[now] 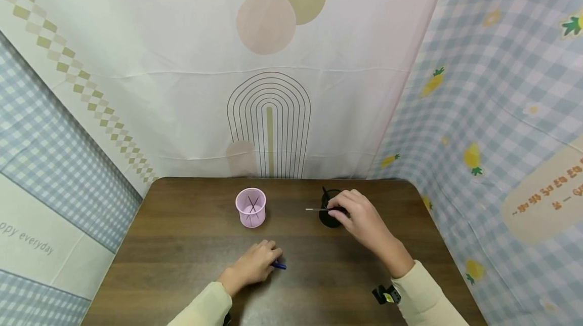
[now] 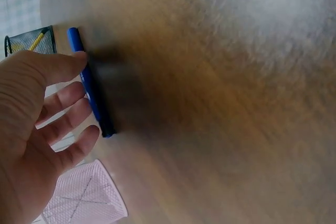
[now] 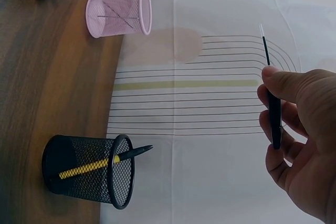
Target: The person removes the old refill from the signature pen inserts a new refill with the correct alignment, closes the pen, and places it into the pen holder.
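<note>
In the left wrist view, my left hand (image 1: 256, 263) pinches a blue pen (image 2: 93, 95) between thumb and fingertips, close over the table. My right hand (image 1: 361, 216) holds a slim tool with a black handle (image 3: 274, 111) and a thin shaft ending in a pale tip; its exact kind I cannot tell. The head view has this tool level, tip to the left, over a black mesh pen cup (image 3: 71, 150). Leaning inside that cup is a yellow and black pen (image 3: 92, 169), its dark end sticking out past the rim.
A pink mesh pen cup (image 1: 252, 218) stands upright at the back of the brown wooden table (image 1: 182, 245), left of the black one. A printed white cloth (image 1: 191, 113) hangs behind the table. Checked cloth (image 1: 483, 88) hangs at the right side.
</note>
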